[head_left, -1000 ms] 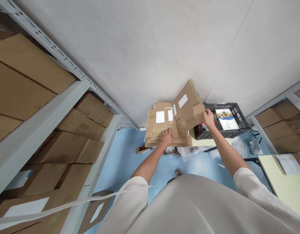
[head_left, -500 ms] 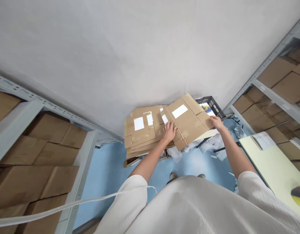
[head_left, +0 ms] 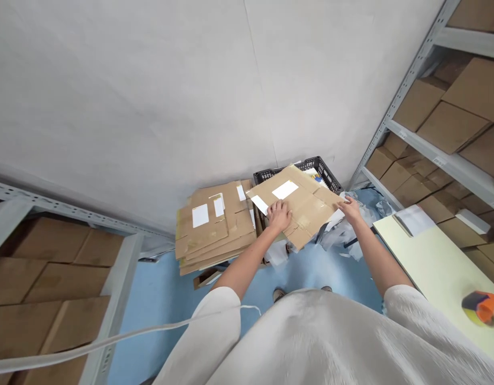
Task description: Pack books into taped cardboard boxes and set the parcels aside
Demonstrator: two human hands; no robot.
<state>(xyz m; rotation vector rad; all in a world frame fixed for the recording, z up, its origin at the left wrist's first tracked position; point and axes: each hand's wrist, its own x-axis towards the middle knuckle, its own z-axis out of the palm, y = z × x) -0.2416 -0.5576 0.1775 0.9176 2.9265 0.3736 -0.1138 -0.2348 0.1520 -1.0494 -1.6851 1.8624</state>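
Both of my hands hold a flattened cardboard box with white labels. My left hand grips its near left edge, fingers over the top face and thumb not clearly seen. At the right corner, my right hand pinches the cardboard. The piece lies tilted over a black plastic crate, hiding much of it. Left of it, a stack of flattened cardboard boxes leans by the wall, with white labels on the top ones.
Shelves of cardboard boxes stand at the left and right. A pale yellow table at my right carries papers and an orange tape dispenser-like object. Crumpled clear plastic lies below the crate. A white cord crosses at lower left.
The held cardboard has shifted right relative to the stack, off its overlap and over the crate. More of the stack and crate now shows. The view has turned right.
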